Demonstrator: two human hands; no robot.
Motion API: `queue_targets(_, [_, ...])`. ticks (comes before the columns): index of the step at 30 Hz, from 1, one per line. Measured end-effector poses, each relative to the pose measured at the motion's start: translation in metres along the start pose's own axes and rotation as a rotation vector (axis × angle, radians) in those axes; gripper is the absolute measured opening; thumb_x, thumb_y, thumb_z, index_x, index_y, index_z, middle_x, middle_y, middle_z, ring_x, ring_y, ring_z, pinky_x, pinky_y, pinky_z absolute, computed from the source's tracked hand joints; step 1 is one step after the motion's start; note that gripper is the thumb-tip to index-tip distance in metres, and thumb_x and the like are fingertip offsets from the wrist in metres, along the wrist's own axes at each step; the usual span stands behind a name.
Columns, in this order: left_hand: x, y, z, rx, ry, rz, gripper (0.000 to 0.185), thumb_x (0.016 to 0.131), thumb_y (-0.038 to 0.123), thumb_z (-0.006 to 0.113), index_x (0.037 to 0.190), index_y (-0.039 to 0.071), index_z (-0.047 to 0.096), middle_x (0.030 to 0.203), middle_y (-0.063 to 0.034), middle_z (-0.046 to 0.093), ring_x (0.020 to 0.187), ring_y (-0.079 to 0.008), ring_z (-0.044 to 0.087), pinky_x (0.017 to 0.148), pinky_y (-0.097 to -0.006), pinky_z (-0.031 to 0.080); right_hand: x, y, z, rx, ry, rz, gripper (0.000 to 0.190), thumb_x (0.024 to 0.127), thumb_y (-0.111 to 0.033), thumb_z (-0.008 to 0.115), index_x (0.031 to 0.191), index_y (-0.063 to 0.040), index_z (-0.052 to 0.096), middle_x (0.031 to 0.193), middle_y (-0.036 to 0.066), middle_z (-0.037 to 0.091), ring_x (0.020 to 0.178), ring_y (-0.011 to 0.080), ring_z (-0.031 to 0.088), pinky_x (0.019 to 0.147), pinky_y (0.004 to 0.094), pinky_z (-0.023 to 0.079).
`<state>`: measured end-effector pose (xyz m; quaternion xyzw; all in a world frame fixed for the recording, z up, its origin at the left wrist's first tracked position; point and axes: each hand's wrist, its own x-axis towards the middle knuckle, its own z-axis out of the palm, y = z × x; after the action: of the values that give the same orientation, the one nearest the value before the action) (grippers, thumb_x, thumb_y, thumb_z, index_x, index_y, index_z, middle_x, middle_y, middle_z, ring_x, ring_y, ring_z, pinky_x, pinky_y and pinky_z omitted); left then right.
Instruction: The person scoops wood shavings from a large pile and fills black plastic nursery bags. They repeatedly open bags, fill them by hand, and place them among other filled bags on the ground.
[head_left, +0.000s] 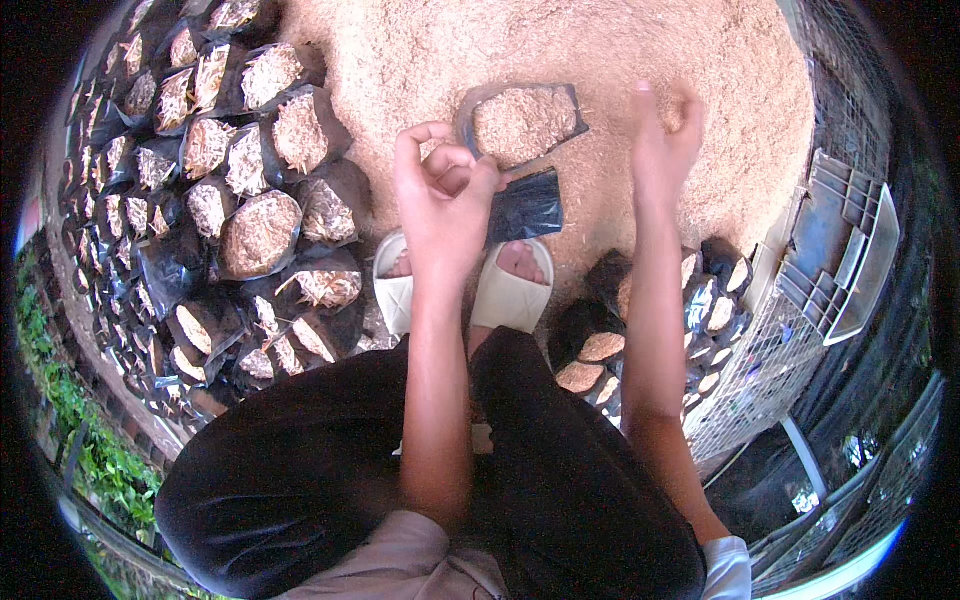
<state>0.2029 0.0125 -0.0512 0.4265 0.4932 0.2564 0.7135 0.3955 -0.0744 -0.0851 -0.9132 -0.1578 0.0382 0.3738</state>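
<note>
A black plastic grow bag (525, 124), its mouth wide and filled with pale husk or sawdust, stands at the near edge of the loose heap (420, 45). My left hand (450, 172) pinches at the bag's near left rim with thumb and fingers. Just below it lies a flat black plastic bag (527, 206), close to my fingertips; whether I touch it, I cannot tell. My right hand (666, 127), blurred, is over the heap to the right of the bag, with fingers apart and no object visible in it.
Many filled black bags (261, 234) crowd the left side, and a smaller group (602, 346) sits at the lower right. A grey plastic crate (840, 247) and wire mesh (757, 375) border the right. My feet in pale sandals (513, 289) are close below the flat bag.
</note>
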Motion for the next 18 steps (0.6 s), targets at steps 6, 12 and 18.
queue_targets(6, [0.007,-0.008,-0.003,0.148,0.020,0.060,0.010,0.096,0.000,0.062,0.104,0.000,0.055,0.083,-0.0051,0.064,0.074,-0.0099,0.063,0.067,-0.0243,0.053,-0.052,-0.042,0.011,0.078,-0.047,-0.587,0.028,0.095,-0.017,0.066,0.120,-0.004,0.070,0.124,0.018,0.067,0.118,0.0337,0.063,0.102,0.0455,0.049])
queue_targets(12, [0.010,-0.009,-0.011,0.144,0.054,0.126,0.005,0.097,0.000,0.062,0.099,-0.001,0.057,0.080,-0.0052,0.066,0.072,-0.0087,0.063,0.063,-0.0248,0.052,-0.089,-0.046,0.009,-0.016,-0.454,-0.840,0.051,0.094,-0.021,0.063,0.141,-0.002,0.056,0.147,0.019,0.053,0.141,0.0383,0.045,0.116,0.0537,0.035])
queue_targets(18, [0.010,-0.007,-0.011,0.201,0.097,0.157,0.009,0.096,-0.002,0.062,0.102,-0.001,0.056,0.080,-0.0068,0.066,0.069,-0.0088,0.063,0.062,-0.0245,0.051,-0.097,-0.036,0.017,-0.204,-0.514,-0.810,0.062,0.093,-0.032,0.064,0.146,-0.003,0.049,0.153,0.017,0.047,0.143,0.0360,0.042,0.118,0.0581,0.028])
